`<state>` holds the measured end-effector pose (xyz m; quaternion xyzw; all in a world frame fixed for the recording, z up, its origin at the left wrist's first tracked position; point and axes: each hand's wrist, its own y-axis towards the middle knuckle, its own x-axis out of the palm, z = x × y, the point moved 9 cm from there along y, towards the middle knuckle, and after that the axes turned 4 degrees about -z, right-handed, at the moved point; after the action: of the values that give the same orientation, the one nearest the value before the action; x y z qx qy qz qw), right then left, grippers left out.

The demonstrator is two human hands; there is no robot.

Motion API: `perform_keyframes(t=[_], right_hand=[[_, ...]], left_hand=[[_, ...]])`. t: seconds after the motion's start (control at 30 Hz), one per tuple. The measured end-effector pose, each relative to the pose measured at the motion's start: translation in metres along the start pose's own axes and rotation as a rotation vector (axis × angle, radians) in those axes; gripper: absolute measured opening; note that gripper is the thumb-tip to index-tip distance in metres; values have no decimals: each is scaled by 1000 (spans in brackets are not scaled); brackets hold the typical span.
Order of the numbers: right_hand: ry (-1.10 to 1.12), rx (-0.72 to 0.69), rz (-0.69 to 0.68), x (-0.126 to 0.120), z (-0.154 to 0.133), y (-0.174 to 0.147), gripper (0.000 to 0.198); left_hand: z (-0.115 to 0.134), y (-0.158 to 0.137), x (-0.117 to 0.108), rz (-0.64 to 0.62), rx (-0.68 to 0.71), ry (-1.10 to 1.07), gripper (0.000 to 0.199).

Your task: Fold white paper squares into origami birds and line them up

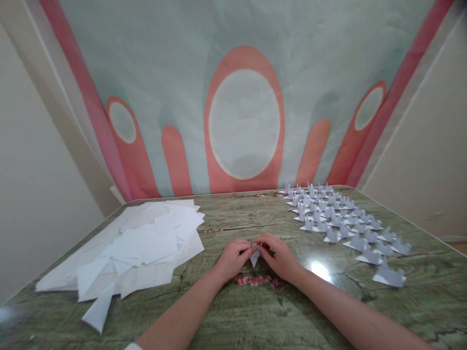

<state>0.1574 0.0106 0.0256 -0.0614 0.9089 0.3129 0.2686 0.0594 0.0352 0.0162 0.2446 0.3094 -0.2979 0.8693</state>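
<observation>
Between my two hands, near the middle of the table, is a small folded piece of white paper [255,259] with a pointed tip hanging toward me. My left hand [236,256] pinches its upper left side between thumb and fingers. On the other side, my right hand [276,253] is closed on it with thumb and forefinger. The fingertips nearly meet and cover the paper's upper part, so its full shape is hidden.
Loose white paper sheets [156,240] lie in a spread pile on the left of the wood-patterned table [233,218]. One folded paper [99,309] sticks out toward me. Several small folded paper figures [389,275] stand in rows on the right. A printed cloth [244,121] hangs behind.
</observation>
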Motion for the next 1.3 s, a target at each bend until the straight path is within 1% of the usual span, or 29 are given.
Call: perform_keyframes(t=[0.27,0.57,0.87,1.1,1.3], right_hand=[[-40,-20,-18,-2,-2,2,12],[-133,-25,26,-5,1,0,11],[-183,-16,70,-9,1,-1,10],[-169,-2,91,-8,-2,-1,11],[-72,9,100,-10,-5,0,9]], left_hand=[[0,-1,1,-24,-7,-14,38],[3,-1,-2,-6,2,-42,36],[-1,-1,-2,27,-23,-72,34],[-2,-1,-4,62,-73,-113,36],[-3,-1,-5,80,-108,-178,38]])
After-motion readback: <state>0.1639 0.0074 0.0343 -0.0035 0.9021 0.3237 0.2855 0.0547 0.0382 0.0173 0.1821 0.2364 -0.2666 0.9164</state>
